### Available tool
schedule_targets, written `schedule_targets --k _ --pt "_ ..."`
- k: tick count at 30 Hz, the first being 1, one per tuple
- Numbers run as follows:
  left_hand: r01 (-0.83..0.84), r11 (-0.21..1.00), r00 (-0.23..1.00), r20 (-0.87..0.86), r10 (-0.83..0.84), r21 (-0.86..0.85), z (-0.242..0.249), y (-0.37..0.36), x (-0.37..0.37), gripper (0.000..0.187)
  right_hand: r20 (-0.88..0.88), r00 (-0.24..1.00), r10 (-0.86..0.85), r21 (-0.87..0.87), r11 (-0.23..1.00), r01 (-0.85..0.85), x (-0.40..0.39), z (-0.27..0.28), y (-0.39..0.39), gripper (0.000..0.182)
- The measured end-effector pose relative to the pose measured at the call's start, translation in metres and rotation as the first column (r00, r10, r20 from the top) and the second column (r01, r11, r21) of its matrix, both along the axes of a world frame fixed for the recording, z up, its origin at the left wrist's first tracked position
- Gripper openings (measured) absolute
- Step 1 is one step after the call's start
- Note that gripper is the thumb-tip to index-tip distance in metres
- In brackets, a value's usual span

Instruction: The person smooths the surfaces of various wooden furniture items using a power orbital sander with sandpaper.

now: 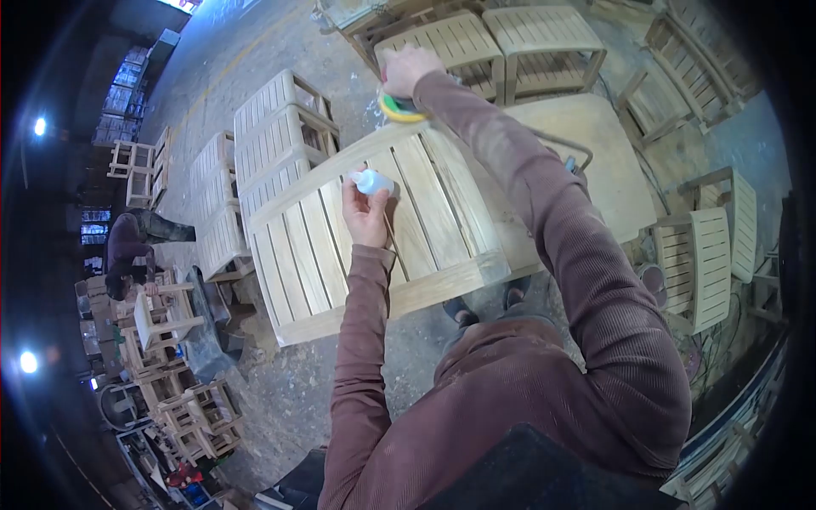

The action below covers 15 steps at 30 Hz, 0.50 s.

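Slatted wooden panel (374, 229) rests on a pale worktop (586, 144) above a dusty concrete floor (255, 51). Left hand (365, 212) grips a small white bottle (372, 181); right hand (408, 68) clamps a yellow sander (399, 109) on the panel's rail.

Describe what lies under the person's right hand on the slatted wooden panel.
Under the right hand a yellow-green sanding pad rests on the wooden panel top rail. The tool's body is hidden by the hand.
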<state>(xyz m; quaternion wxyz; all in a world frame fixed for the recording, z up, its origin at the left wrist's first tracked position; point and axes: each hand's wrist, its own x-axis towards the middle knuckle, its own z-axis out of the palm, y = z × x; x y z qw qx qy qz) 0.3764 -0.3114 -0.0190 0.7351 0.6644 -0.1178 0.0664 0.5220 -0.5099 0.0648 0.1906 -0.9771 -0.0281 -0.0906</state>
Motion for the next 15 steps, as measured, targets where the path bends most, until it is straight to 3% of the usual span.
schedule_targets --k 1,3,4,5,6,7,9,12,15 --pt "0.011 1.0 1.0 0.017 -0.011 -0.018 -0.001 0.003 -0.001 0.049 0.024 1.0 -0.016 -0.034 0.999 0.016 -0.002 -0.001 -0.001 0.035" --pt "0.011 0.976 0.999 -0.048 -0.022 -0.218 -0.001 -0.006 -0.003 0.049 -0.009 0.999 0.04 -0.005 0.999 -0.04 -0.043 0.012 0.006 0.027" --pt "0.003 0.983 0.999 -0.052 -0.013 -0.186 0.005 -0.009 -0.004 0.049 -0.013 1.0 0.024 -0.056 0.998 -0.025 -0.058 0.009 0.013 0.025" --pt "0.011 0.988 0.998 -0.055 -0.02 -0.157 0.011 -0.008 -0.005 0.049 0.015 0.991 0.133 -0.146 0.981 -0.13 -0.073 0.009 0.018 0.024" --pt "0.011 0.982 0.998 -0.058 -0.022 -0.191 0.01 -0.007 -0.004 0.049 -0.022 0.961 0.276 -0.092 0.957 -0.277 -0.079 0.009 0.024 0.023" --pt "-0.04 0.989 0.999 -0.03 0.037 -0.142 0.01 -0.006 -0.003 0.049 0.051 0.956 0.29 -0.026 0.957 -0.289 -0.085 0.007 0.032 0.02" --pt "-0.079 0.977 0.995 -0.073 0.066 -0.196 0.0 0.003 -0.002 0.047 0.054 0.975 0.218 0.058 0.974 -0.221 -0.07 -0.002 0.047 0.027" --pt "-0.062 0.97 0.991 -0.126 0.033 -0.234 0.014 -0.002 -0.015 0.046 0.046 0.988 0.15 -0.011 0.989 -0.15 -0.068 0.013 0.029 0.033" --pt "-0.071 0.974 0.991 -0.125 0.045 -0.215 0.009 0.005 -0.01 0.046 -0.138 0.99 0.001 0.17 0.985 0.022 -0.057 0.027 -0.001 0.033"
